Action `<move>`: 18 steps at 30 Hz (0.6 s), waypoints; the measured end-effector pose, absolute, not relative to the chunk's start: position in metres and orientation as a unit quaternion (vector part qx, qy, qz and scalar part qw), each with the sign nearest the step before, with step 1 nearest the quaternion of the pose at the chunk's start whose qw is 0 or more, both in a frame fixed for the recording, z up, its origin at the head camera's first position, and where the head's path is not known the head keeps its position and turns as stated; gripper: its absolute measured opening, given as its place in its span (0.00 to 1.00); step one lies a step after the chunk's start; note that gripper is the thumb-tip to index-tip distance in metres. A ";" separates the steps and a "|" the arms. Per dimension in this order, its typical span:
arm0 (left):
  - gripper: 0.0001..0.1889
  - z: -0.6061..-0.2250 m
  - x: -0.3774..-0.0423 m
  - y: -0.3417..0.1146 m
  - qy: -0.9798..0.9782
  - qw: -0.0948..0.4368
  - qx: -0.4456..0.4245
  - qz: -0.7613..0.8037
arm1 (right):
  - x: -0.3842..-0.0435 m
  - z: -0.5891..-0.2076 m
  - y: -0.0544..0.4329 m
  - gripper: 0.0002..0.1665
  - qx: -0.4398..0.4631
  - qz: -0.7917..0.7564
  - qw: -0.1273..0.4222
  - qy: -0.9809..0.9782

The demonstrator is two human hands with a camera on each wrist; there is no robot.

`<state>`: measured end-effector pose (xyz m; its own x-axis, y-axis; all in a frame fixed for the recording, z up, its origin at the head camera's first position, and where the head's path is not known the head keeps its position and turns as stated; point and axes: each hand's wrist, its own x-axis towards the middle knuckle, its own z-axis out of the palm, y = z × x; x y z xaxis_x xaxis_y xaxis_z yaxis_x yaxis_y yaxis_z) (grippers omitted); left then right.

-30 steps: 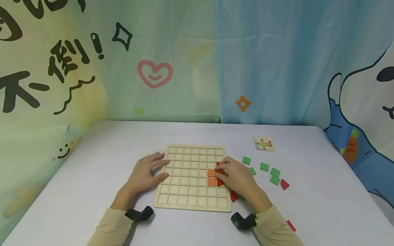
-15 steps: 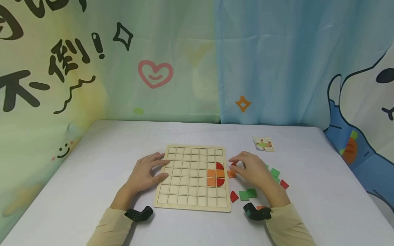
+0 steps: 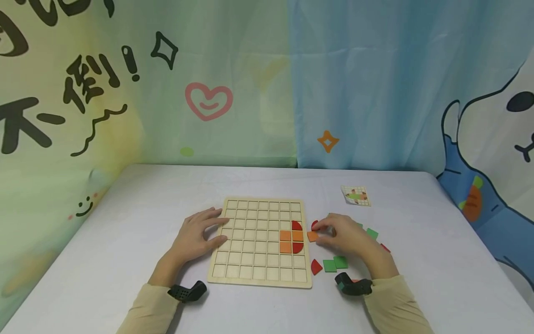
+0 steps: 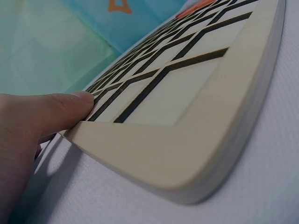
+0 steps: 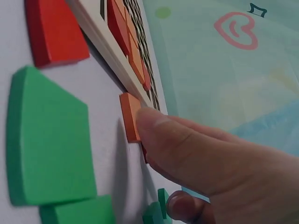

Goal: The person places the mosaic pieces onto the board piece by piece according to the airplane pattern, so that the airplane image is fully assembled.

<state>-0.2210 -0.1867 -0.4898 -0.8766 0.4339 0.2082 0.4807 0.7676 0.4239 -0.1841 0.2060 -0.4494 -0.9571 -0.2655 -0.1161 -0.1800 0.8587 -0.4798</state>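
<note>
My left hand (image 3: 199, 234) rests along the left edge of the wooden grid board (image 3: 246, 257), its thumb on the rim in the left wrist view. My right hand (image 3: 344, 234) is just past the board's right edge. Its thumb touches a loose orange square tile (image 5: 131, 116) that lies flat on the table. The index fingertip is by a red rounded piece (image 3: 314, 224), partly hidden. In the board sit orange square tiles (image 3: 285, 247) and two red quarter-round pieces (image 3: 296, 226) near its right side.
Green square tiles (image 3: 329, 266) and a red quarter-round piece (image 3: 316, 266) lie right of the board. Further green tiles (image 3: 372, 233) are partly behind the right hand. A pattern card (image 3: 356, 195) lies at the back right.
My right hand has left the board's orange and red pieces and moved right to the loose pieces, then lowered until its thumb reached the orange tile. My left hand has kept its place.
</note>
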 end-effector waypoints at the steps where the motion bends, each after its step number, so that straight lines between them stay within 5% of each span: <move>1: 0.27 -0.490 -0.221 -0.187 -0.939 0.049 -0.244 -0.239 | -0.184 -0.449 0.205 0.18 -0.114 -0.240 0.092 0.960; 18: 0.27 -0.490 -0.221 -0.187 -0.940 0.046 -0.241 -0.236 | -0.183 -0.449 0.197 0.16 -0.093 -0.230 0.106 0.963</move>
<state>-0.2210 -0.1868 -0.4901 -0.8792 0.4322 0.2004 0.4756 0.7717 0.4221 -0.1826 0.1973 -0.4487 -0.9604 -0.2276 -0.1610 -0.1303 0.8770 -0.4624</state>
